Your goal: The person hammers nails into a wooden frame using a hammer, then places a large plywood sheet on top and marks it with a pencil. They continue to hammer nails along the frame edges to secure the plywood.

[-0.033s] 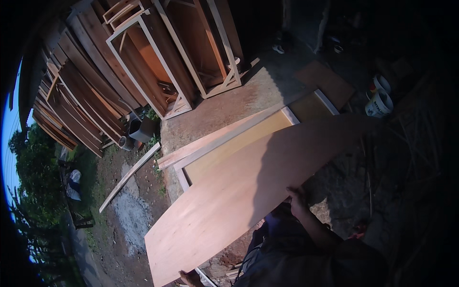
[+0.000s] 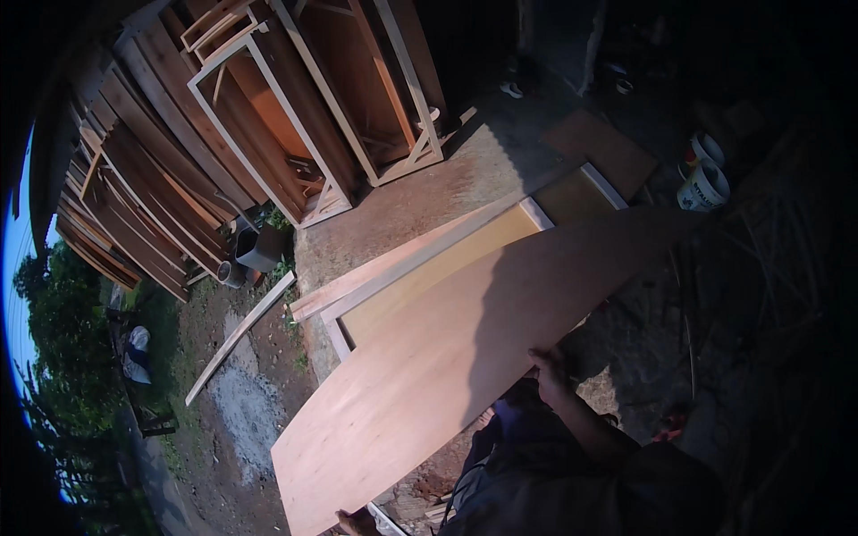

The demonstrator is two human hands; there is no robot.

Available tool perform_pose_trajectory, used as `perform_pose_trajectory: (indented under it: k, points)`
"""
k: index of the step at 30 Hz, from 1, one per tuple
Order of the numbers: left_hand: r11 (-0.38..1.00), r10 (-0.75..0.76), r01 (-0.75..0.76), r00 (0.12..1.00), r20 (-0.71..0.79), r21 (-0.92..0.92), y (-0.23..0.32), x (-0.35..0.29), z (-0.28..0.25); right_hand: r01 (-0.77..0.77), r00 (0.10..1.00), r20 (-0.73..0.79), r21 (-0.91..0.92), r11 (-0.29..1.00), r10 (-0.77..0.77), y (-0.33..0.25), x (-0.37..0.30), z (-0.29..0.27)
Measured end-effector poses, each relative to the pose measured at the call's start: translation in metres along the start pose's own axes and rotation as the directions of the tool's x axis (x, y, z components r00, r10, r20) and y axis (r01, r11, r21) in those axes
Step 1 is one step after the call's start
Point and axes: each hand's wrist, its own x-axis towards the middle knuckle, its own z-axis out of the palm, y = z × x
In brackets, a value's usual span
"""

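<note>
A long, thin plywood sheet [image 2: 411, 384] slants across the view from lower left to upper right. My left hand [image 2: 356, 522] grips its near edge at the lower left end, with the fingers partly hidden beneath. Farther right along that edge, my right hand [image 2: 551, 375] holds the sheet with its thumb on top and its other fingers hidden. Just past the sheet lies a wooden frame [image 2: 420, 272] with yellowish panels, partly covered by it. A shadow falls over the sheet's right half.
Wooden door frames [image 2: 268, 116] and several boards [image 2: 152, 188] lean at the back left. A loose wood strip [image 2: 239, 338] lies on the ground at left, near a grey container [image 2: 261, 247]. White buckets [image 2: 703, 186] stand at the right, beyond a brown flat board [image 2: 601, 154].
The background has shifted slightly left in view, while the sheet stays almost in place. Both hands keep their hold on it.
</note>
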Motion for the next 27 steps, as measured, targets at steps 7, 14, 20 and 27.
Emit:
perform_pose_trajectory:
  k: [7, 14, 20, 27]
  points:
    - [0.998, -0.063, 0.063, 0.998, 0.010, -0.010, -0.020, 0.043, 0.043, 0.059, 0.998, -0.024, 0.015, 0.998, -0.058, 0.006, 0.077, 0.029]
    - [0.990, -0.127, 0.118, 0.985, -0.115, -0.078, -0.026, 0.103, 0.088, 0.058, 0.997, -0.045, 0.052, 0.997, -0.056, -0.027, 0.126, 0.086]
    - [0.263, 0.035, -0.476, 0.874, 0.484, 0.839, -0.046, 0.168, 0.106, -0.028, 0.996, -0.077, 0.095, 0.995, 0.036, 0.029, 0.196, 0.085]
    - [-0.394, 0.106, -0.893, 0.188, 0.976, 0.215, -0.149, 0.321, 0.079, -0.200, 0.943, -0.231, 0.187, 0.962, 0.241, 0.178, 0.295, 0.030]
